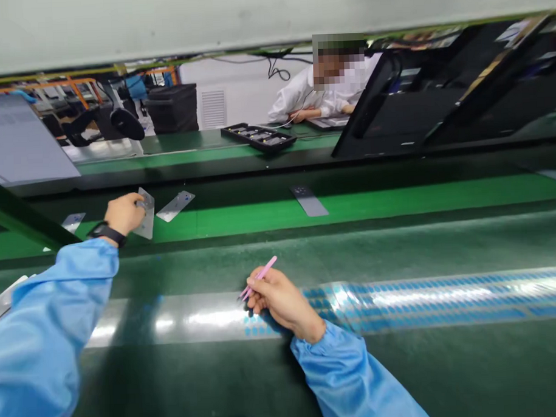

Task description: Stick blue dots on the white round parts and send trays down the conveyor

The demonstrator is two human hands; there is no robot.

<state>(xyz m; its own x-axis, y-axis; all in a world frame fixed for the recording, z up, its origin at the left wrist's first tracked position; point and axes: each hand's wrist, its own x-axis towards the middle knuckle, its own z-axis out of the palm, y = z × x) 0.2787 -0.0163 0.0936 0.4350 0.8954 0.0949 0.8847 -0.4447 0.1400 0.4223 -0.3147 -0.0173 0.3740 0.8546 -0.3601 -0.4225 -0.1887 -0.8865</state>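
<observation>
My left hand (124, 214) reaches to the bright green strip at the left, its fingers closed on the edge of a thin translucent panel (146, 222). Just right of it lies a similar translucent panel (176, 206) with small blue marks. In my right hand (281, 298) is a pair of pink tweezers (262, 273), pinched between thumb and fingers, tips pointing down and left. That hand is over a long clear sheet (209, 317), whose right part carries rows of small blue pieces (413, 298).
A grey panel (309, 201) lies on the green strip (242, 216), another translucent panel (73, 223) at far left. Behind stand a black tray (258, 138) and dark monitors (393, 119). A person in white (296, 98) leans on the far bench. A green post (27, 217) slants at left.
</observation>
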